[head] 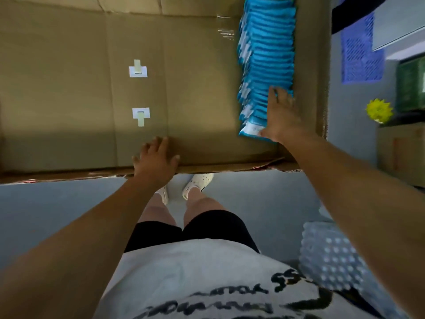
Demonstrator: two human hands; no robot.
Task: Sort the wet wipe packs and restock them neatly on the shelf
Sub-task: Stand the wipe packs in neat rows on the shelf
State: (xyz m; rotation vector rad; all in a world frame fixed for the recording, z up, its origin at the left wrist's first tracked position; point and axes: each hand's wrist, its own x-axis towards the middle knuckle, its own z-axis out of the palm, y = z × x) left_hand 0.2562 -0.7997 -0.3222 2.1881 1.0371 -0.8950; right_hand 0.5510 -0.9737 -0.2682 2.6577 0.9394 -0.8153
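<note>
A long row of blue and white wet wipe packs (pixel 266 54) stands on edge along the right side of a cardboard-lined shelf (pixel 195 88). My right hand (pixel 281 116) lies flat on the near end of the row, fingers straight over the tops of the packs and thumb against the front pack (pixel 251 130). My left hand (pixel 156 157) rests flat on the cardboard at the shelf's front edge, fingers spread, holding nothing.
Two white taped labels (pixel 139 93) sit on the cardboard left of centre. A cardboard wall (pixel 310 65) bounds the row on the right. Beyond it are a blue perforated crate (pixel 358 54), a yellow spiky object (pixel 379 110) and a green box (pixel 410 84). A dotted plastic bundle (pixel 328 254) lies on the floor.
</note>
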